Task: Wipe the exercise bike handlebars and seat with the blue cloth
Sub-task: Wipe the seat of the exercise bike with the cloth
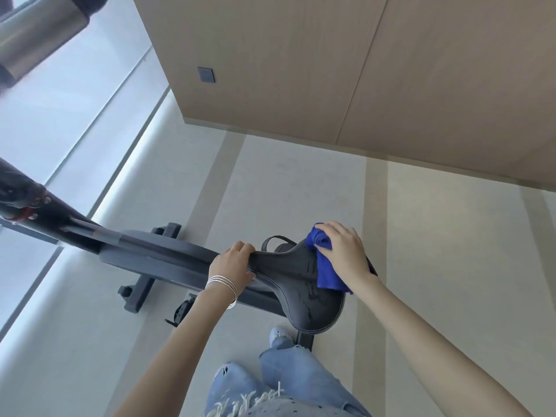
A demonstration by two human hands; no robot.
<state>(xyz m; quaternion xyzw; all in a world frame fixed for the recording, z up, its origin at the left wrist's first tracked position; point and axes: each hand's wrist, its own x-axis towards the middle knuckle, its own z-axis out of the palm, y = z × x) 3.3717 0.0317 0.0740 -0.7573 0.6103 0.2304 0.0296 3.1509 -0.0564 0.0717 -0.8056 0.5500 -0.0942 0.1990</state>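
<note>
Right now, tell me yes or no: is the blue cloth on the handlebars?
No, the right hand holds the blue cloth against the wide rear of the seat.

Open floor [451, 266] lies right of the seat [301, 284]; the bike frame [156, 254] blocks the left

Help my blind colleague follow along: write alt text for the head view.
A person's right hand holds a blue cloth against the wide end of a black exercise bike seat, while the left hand grips the seat's narrow nose. Pale floor lies below.
</note>
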